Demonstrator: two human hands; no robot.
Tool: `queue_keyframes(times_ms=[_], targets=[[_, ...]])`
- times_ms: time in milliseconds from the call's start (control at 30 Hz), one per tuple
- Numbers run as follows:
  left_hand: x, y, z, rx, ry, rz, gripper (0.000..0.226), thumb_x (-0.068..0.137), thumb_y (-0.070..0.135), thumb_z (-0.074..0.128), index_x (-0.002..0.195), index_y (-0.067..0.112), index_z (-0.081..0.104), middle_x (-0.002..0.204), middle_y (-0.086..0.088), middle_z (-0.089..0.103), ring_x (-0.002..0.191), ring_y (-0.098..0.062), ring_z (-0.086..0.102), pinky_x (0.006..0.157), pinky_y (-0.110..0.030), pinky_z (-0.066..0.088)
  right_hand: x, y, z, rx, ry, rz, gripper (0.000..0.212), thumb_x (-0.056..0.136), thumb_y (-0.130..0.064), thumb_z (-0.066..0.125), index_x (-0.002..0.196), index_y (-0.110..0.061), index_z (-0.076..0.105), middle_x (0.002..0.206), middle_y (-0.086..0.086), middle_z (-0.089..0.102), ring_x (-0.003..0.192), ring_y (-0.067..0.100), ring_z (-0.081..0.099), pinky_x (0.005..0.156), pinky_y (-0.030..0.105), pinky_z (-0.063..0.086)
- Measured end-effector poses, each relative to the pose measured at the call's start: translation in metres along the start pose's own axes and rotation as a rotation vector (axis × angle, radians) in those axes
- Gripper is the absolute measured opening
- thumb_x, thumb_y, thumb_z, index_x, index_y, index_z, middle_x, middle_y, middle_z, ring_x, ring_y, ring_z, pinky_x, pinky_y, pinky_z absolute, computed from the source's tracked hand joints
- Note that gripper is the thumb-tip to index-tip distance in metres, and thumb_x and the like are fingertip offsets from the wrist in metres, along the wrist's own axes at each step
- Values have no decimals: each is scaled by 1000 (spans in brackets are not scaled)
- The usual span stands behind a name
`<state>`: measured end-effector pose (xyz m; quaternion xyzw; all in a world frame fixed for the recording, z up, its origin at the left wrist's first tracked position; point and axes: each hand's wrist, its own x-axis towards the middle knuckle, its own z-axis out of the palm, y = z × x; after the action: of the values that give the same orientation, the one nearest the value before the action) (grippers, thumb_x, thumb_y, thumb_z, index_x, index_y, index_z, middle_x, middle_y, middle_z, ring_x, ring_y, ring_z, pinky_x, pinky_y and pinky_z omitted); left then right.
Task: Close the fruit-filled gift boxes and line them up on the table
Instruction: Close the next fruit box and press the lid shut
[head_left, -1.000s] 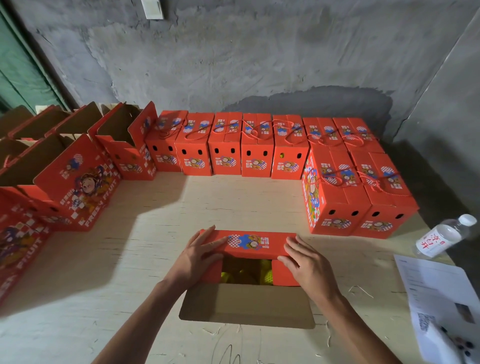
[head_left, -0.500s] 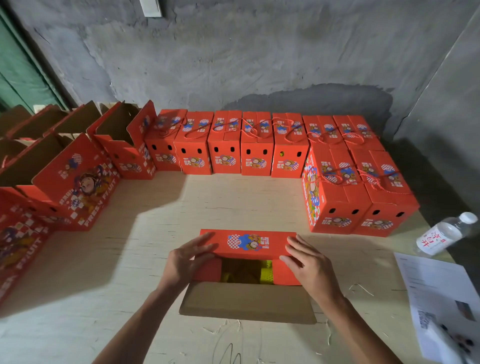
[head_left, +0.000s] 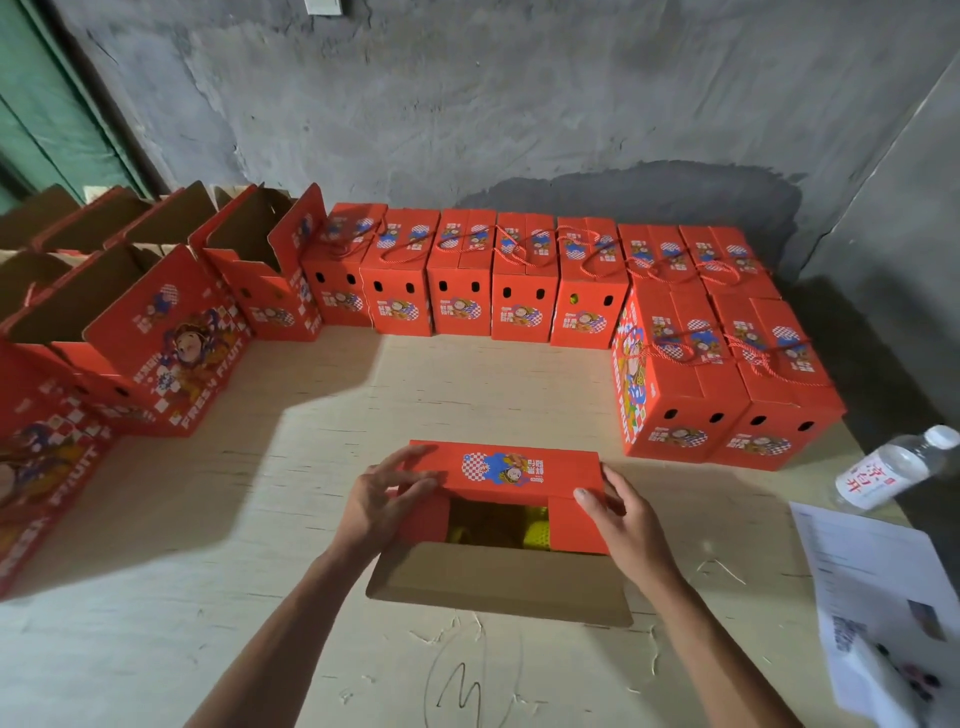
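Observation:
A red gift box (head_left: 519, 470) stands in front of me on the wooden table (head_left: 260, 519), its far top flap folded down flat. Through the gap behind that flap I see yellow fruit (head_left: 535, 527) inside. The near flap (head_left: 498, 582) hangs toward me, showing brown cardboard. My left hand (head_left: 387, 496) rests on the left end of the box, fingers spread over the far flap and the left side flap. My right hand (head_left: 618, 517) presses the right side flap with straight fingers.
A row of closed red boxes (head_left: 524, 296) with rope handles lines the back wall. Two more closed boxes (head_left: 722, 384) stand at the right. Open boxes (head_left: 135, 332) crowd the left side. A water bottle (head_left: 893, 467) and papers (head_left: 883, 597) lie at the right edge.
My left hand has slid back from the far flap toward the left side flap. My right hand has shifted slightly on the right end. The box stays in place.

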<state>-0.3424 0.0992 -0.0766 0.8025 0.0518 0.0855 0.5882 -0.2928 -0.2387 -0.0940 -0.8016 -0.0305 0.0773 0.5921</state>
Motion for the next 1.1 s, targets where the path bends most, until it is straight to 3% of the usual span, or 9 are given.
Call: queue_keyframes(times_ms=[167, 367, 500, 633, 733, 800, 867, 967, 1100], targets=[[-1, 1, 3, -127, 15, -27, 13, 89, 19, 79, 100, 22, 83, 133, 16, 66, 129, -3, 57, 83, -13, 52, -2, 1, 2, 71, 14, 53, 54, 92, -52, 71, 143, -40, 57, 119, -21, 73, 105, 2, 71, 77, 19, 59], [-16, -1, -11, -79, -5, -7, 17, 95, 13, 73, 102, 26, 83, 133, 14, 68, 129, -5, 59, 96, -19, 53, -17, 7, -4, 82, 76, 27, 40, 107, -15, 51, 147, -17, 56, 114, -7, 73, 94, -7, 66, 80, 9, 50], [-34, -16, -23, 39, -40, 80, 43, 99, -9, 53, 112, 23, 78, 137, 10, 66, 134, -13, 57, 106, -31, 51, -37, 15, -11, 70, -11, -49, 62, 100, 20, 41, 145, -22, 48, 140, 12, 63, 127, 11, 61, 110, 23, 44], [-51, -10, -19, -3, -58, 91, 86, 78, -35, 35, 110, 32, 78, 136, 9, 67, 134, -13, 57, 104, -24, 50, -53, 11, -21, 46, -149, -33, 67, 90, -20, 76, 149, -31, 48, 137, 3, 66, 123, 7, 64, 99, 16, 48], [-61, -8, -21, 45, -87, 82, 86, 79, -33, 41, 112, 39, 75, 136, 17, 65, 132, -4, 57, 97, -16, 51, -61, 11, -27, -95, -240, -93, 92, 81, -48, 81, 159, -33, 35, 147, -4, 54, 134, 4, 52, 99, 21, 51], [-64, -9, -25, 28, -132, 42, 75, 85, -29, 48, 120, 33, 72, 139, 18, 63, 132, -3, 56, 97, -20, 53, -62, 12, -28, -167, -257, -108, 97, 82, -44, 84, 161, -35, 28, 158, -7, 43, 139, 0, 45, 103, 20, 48], [-62, -6, -29, 69, -171, 5, 49, 93, -6, 67, 126, 30, 69, 141, 21, 61, 132, -2, 56, 101, -31, 53, -62, 13, -28, -209, -236, -107, 95, 85, -38, 84, 160, -42, 26, 163, -13, 34, 139, -9, 40, 102, 10, 42], [-59, -1, -37, 159, -246, -72, 65, 81, 23, 86, 139, 36, 61, 135, 21, 65, 128, -6, 59, 103, -34, 50, -62, 6, -25, -306, -177, -107, 74, 88, -70, 58, 154, -56, 29, 157, -32, 37, 132, -9, 49, 100, 15, 45], [-64, 9, -21, -47, -136, -117, 39, 89, 63, 67, 117, 37, 73, 112, 10, 77, 104, -12, 73, 85, -22, 59, -57, -8, -14, -247, 87, -135, 36, 94, -78, 39, 117, -59, 59, 109, -39, 66, 100, -13, 64, 75, 1, 44]])
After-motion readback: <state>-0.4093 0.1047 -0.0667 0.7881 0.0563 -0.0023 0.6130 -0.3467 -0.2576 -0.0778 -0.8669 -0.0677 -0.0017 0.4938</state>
